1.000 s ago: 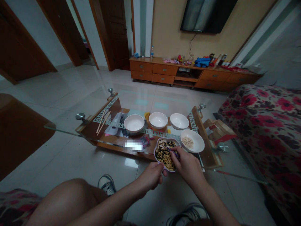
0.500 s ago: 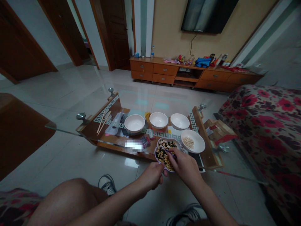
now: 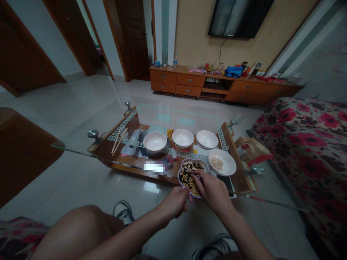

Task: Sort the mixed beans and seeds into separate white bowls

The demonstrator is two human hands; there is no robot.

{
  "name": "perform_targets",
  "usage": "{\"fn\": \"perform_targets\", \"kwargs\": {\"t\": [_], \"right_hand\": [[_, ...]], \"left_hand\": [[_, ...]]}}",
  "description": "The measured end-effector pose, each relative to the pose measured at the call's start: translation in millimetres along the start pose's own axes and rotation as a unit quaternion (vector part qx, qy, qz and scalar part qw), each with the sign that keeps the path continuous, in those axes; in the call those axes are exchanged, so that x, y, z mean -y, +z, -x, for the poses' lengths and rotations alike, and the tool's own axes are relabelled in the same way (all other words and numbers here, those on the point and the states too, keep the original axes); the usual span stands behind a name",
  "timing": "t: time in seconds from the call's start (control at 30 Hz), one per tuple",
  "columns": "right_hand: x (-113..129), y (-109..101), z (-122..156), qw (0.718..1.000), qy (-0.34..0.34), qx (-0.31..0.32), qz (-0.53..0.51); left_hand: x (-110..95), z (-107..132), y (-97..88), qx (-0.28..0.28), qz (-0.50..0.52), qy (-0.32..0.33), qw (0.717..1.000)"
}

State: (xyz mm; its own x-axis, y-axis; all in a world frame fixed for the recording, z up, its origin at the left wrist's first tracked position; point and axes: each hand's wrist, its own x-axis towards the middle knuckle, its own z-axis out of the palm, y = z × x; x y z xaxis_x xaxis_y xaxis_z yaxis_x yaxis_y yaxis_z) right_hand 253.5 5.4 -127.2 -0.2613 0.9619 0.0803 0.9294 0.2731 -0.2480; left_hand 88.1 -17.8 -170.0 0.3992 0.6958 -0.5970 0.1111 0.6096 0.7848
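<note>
Near the table's front edge sits a lobed white dish (image 3: 179,182) filled with mixed dark, yellow and pale beans or seeds. My left hand (image 3: 175,202) is closed on the dish's near rim, thumb on top. Over the dish, my right hand (image 3: 214,189) pinches slim purplish tweezers (image 3: 197,176), their tips down among the beans. Just right of the dish, a white bowl (image 3: 230,164) holds a small heap of pale pieces. Behind them stand three more white bowls, the left one (image 3: 155,142), the middle one (image 3: 183,138) and the right one (image 3: 207,139), with nothing visible inside.
Everything stands on a glass-topped table (image 3: 81,144). A pair of chopsticks (image 3: 119,141) lies at the left. Papers and a small packet (image 3: 167,162) show around the bowls. A paper bag (image 3: 252,151) is beyond the right side, near a flowered sofa cover (image 3: 311,122).
The tweezers' tips have shifted slightly over the beans. My left hand and the bowls look unchanged.
</note>
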Motion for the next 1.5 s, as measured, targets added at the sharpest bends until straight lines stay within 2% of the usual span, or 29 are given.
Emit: {"fn": "perform_targets", "kwargs": {"t": [0.13,0.27,0.43,0.67,0.8,1.0,1.27,1.37,1.5], "right_hand": [[0,0,0,1.000,0.003,0.007,0.004],[0,0,1,1.000,-0.012,-0.013,-0.001],[0,0,1,1.000,-0.017,-0.024,0.004],[-2,-11,1,0.999,-0.016,-0.050,0.007],[-14,-20,2,0.995,0.024,-0.091,0.018],[-34,-37,3,0.980,0.126,-0.148,0.037],[-48,-53,3,0.952,0.247,-0.175,0.047],[-46,-53,2,0.950,0.254,-0.176,0.050],[-42,-49,2,0.958,0.229,-0.170,0.039]], "left_hand": [[-3,2,0.7,-0.006,-0.008,-0.007,1.000],[-4,2,0.7,-0.007,-0.008,-0.016,1.000],[-1,1,-0.3,-0.002,-0.002,-0.001,1.000],[-4,3,-0.1,-0.003,-0.005,0.000,1.000],[-5,3,0.4,-0.009,-0.007,-0.012,1.000],[-7,5,0.1,-0.003,-0.005,-0.011,1.000],[-3,1,-0.2,-0.002,-0.014,-0.023,1.000],[-3,0,-0.2,-0.001,-0.013,-0.023,1.000],[-5,2,-0.2,-0.003,-0.010,-0.027,1.000]]}}
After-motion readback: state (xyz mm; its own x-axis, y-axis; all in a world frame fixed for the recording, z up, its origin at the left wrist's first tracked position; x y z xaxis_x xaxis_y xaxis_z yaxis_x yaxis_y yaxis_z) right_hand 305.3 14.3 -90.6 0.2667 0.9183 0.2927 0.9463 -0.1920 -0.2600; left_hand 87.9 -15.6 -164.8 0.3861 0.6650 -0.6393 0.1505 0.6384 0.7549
